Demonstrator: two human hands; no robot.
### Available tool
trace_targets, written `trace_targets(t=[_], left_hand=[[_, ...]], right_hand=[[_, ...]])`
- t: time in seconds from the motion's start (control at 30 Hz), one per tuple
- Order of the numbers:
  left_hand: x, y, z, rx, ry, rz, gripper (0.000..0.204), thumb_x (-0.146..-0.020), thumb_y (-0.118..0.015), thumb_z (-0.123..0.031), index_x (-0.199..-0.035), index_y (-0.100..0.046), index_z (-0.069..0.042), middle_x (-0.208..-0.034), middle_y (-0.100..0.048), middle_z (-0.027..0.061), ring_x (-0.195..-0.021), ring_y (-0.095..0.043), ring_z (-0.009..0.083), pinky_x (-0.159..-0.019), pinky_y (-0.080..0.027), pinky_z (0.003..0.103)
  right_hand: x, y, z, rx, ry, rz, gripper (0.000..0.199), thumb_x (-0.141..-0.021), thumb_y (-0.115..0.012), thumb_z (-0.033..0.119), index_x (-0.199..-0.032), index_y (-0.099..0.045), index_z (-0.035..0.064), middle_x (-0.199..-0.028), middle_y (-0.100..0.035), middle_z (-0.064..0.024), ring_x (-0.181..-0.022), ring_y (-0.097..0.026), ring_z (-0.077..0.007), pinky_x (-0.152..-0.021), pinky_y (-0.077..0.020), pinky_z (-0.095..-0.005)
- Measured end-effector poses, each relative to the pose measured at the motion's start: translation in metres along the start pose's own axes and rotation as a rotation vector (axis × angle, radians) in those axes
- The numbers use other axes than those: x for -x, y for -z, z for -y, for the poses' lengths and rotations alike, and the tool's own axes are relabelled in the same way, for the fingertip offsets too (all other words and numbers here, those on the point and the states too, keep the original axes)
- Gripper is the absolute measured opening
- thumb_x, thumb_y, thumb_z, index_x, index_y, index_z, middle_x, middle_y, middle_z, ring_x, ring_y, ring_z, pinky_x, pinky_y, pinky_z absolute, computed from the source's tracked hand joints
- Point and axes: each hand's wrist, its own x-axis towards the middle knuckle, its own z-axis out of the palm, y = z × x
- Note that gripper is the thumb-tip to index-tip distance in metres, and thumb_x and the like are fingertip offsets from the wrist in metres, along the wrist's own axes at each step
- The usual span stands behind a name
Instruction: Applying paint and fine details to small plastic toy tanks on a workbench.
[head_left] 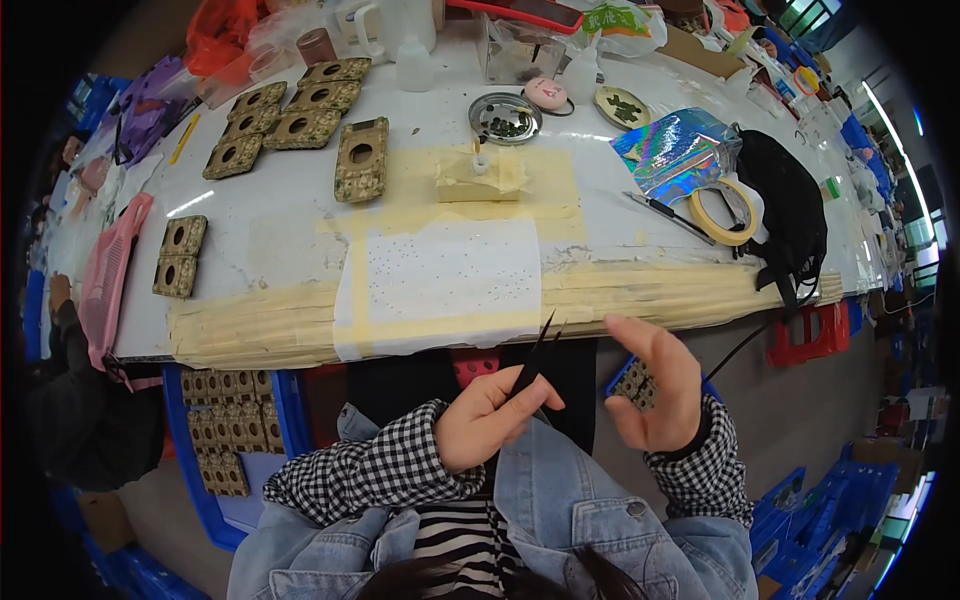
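My left hand is closed around a pair of black tweezers, their two points apart and aimed up toward the table edge. To the right of it, my right hand is raised with thumb and forefinger spread and nothing visible in it. Both hands are in front of the table's near edge. Just beyond them, a white sheet scattered with tiny dark specks is taped to the table. Behind the sheet stands a small tape-covered block. A camouflage-patterned case with a round hole lies to its left.
More camouflage cases lie at the far left, and others fill a blue crate below. A round dish of dark bits sits at the back. Rightward are a tape roll, a pen, a shiny pouch and a black bag.
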Motion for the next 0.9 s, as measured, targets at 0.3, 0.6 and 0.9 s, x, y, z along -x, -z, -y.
trace_targets(t=[0.3, 0.6, 0.9], left_hand=[[-0.004, -0.006, 0.012, 0.391, 0.178, 0.145, 0.043, -0.102, -0.020, -0.039, -0.098, -0.047, -0.006, -0.059, -0.030, -0.0047, -0.047, -0.022, 0.0045, -0.042, -0.022, 0.020], [-0.012, -0.001, 0.022, 0.583, 0.232, 0.157, 0.045, -0.101, -0.015, -0.044, -0.095, -0.045, -0.011, -0.059, -0.028, -0.0042, -0.047, -0.021, 0.0052, -0.043, -0.022, 0.020], [-0.015, 0.004, 0.024, 0.685, 0.214, 0.216, 0.044, -0.100, -0.016, -0.046, -0.090, -0.042, -0.013, -0.058, -0.029, -0.0045, -0.047, -0.022, 0.0055, -0.044, -0.021, 0.020]], right_hand=[[-0.030, 0.021, -0.106, 0.586, -0.221, -0.104, 0.028, -0.083, -0.060, 0.006, -0.111, -0.059, 0.0015, -0.100, -0.060, -0.0143, -0.093, -0.056, -0.0325, -0.079, -0.0461, -0.0378], [-0.035, 0.020, -0.111, 0.407, -0.258, -0.126, 0.013, -0.084, -0.057, 0.001, -0.096, -0.056, -0.0030, -0.084, -0.054, -0.0149, -0.082, -0.055, -0.0331, -0.071, -0.0448, -0.0382], [-0.015, 0.004, -0.033, 0.346, -0.247, 0.055, 0.023, -0.078, -0.061, 0.000, -0.102, -0.062, 0.0029, -0.076, -0.053, -0.0103, -0.068, -0.054, -0.0244, -0.062, -0.0455, -0.0326]])
